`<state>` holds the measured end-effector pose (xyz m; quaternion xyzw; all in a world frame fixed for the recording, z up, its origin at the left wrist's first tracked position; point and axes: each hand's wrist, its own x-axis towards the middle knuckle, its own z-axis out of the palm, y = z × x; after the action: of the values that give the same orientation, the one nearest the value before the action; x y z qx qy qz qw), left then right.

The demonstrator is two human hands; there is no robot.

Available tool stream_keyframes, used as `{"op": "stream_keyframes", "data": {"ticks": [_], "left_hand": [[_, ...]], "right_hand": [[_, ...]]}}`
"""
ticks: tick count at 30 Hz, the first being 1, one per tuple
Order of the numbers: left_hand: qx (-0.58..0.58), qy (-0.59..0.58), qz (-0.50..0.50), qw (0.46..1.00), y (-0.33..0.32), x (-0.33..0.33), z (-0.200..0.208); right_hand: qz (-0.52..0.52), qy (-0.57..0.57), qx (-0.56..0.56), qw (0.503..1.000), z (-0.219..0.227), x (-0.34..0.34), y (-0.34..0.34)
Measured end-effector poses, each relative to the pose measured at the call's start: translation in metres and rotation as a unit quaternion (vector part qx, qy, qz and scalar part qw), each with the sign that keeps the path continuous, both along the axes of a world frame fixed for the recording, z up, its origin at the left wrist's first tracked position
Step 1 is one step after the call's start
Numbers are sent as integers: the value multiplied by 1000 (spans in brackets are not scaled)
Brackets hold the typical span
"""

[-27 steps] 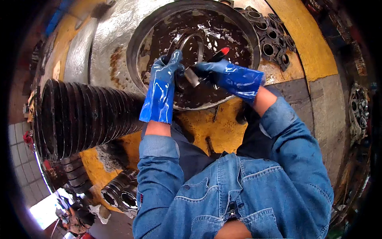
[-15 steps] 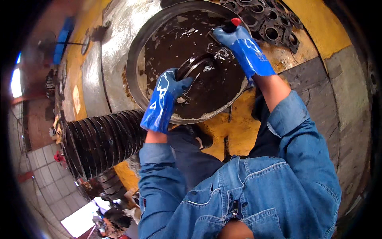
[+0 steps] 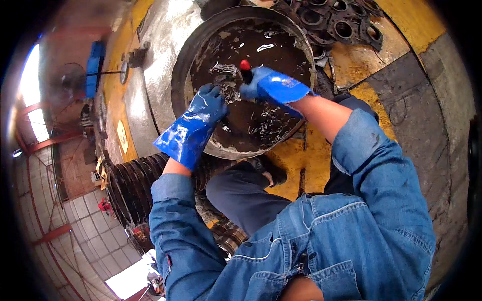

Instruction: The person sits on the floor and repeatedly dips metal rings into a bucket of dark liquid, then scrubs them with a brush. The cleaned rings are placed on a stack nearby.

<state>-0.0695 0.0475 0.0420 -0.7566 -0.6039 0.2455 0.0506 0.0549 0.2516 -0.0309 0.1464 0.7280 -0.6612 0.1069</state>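
Note:
A wide round metal basin (image 3: pixel 179 83) holds dark, rippling liquid (image 3: pixel 276 55). Both my hands wear blue rubber gloves and are over it. Curled fingers of my left hand (image 3: pixel 203 108) dip toward the surface at the left of the basin; what they grip is hidden by the glove and dark liquid. My right hand (image 3: pixel 266 85) is closed around a tool with a black, red-ended handle (image 3: pixel 245 71), near the basin's middle. The tool's working end is out of sight beneath the hand, close to my left fingers.
Left of my knee lies a stack of dark rings (image 3: pixel 135 183). Dark metal plates with round holes (image 3: pixel 344 29) are piled beyond the basin at right. A shiny metal sheet (image 3: pixel 163 35) stands at its left, and dark matting (image 3: pixel 401 100) covers the floor at right.
My right hand has moved left and nearer with the tool, close to my left hand. The dark ring that showed in my left hand is out of sight. The view has shifted.

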Motion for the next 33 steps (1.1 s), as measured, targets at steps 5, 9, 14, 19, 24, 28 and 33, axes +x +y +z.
{"op": "stream_keyframes", "data": {"ticks": [5,9,14,19,24,28,33], "left_hand": [[86,10,-9,996,-11,-5,-13],[261,-45,144,953,-23,25,-16],[493,-248,397,733,-59,56,-75],[349,-733,561,161,-48,66,-59],[373,-744,547,-89,-35,76,-40],[388,-758,524,2,-62,61,-49],[399,-765,504,36,-73,51,-55]], "right_hand": [[36,40,42,998,-7,21,-41],[47,66,-83,993,-3,33,-54],[49,64,15,997,-22,15,-67],[-96,30,120,988,-35,3,-39],[-168,19,-53,984,-21,-20,-27],[-16,269,-116,956,25,-1,-49],[183,213,-42,959,28,-19,-87]]}}
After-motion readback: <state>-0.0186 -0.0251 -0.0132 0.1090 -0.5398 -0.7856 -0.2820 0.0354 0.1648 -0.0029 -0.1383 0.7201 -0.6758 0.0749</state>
